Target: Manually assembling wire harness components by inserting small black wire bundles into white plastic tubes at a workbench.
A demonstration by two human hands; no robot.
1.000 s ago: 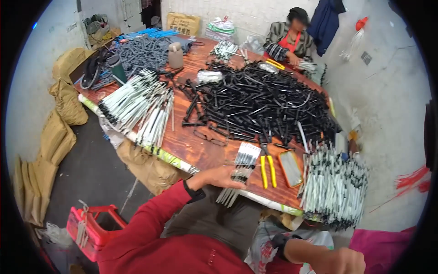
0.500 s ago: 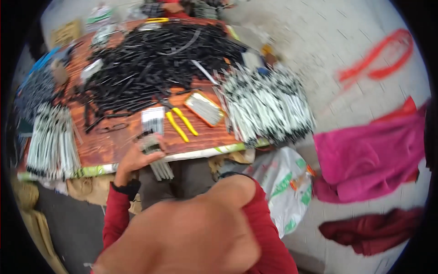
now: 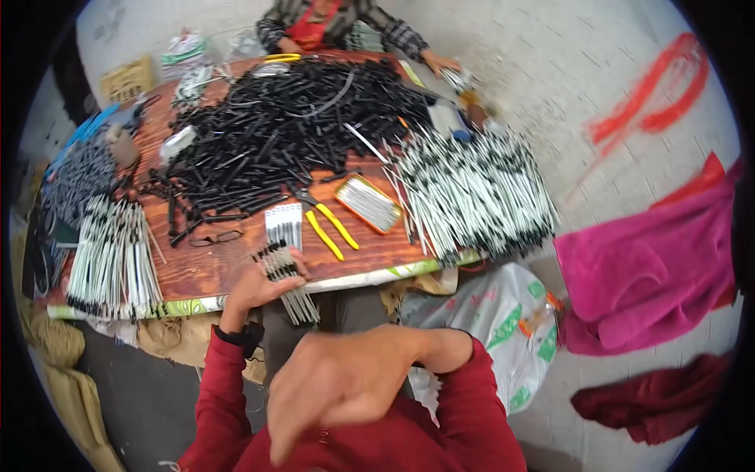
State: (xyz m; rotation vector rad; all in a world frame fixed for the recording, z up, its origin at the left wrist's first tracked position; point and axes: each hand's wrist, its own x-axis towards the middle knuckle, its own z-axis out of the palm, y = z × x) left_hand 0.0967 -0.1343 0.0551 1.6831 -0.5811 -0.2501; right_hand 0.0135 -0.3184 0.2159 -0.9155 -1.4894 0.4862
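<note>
- While the view swung back toward the bench since half a second earlier, the right hand (image 3: 346,389) dropped away from the lens and hung loose in front of the red-sleeved chest, fingers slack and spread, holding nothing.
- Left hand (image 3: 255,287) stayed at the table's near edge, as before, fingers curled around a bundle of thin black-and-white rods (image 3: 287,279) that overhung the edge toward the lap.
- Just beyond that bundle sat a small white-and-black pack of rods (image 3: 284,224), then yellow-handled pliers (image 3: 330,230), then a shallow orange-rimmed tray of thin pins (image 3: 367,203).
- Worn reddish-brown wooden table (image 3: 212,267) carried a big heap of black plastic rods (image 3: 275,134) in the middle, a fanned pile of white rods with black tips (image 3: 472,193) to the right, and another stack of white rods (image 3: 114,256) to the left.
- Black-framed spectacles (image 3: 214,236) lay flat near the left stack.
- Across the table, another person in a checked sleeve (image 3: 393,35) was reaching onto the far corner.
- On the pale tiled floor (image 3: 550,71) lay a magenta cloth (image 3: 645,275), a dark red cloth (image 3: 653,401) and a white-and-green plastic sack (image 3: 491,322).
</note>
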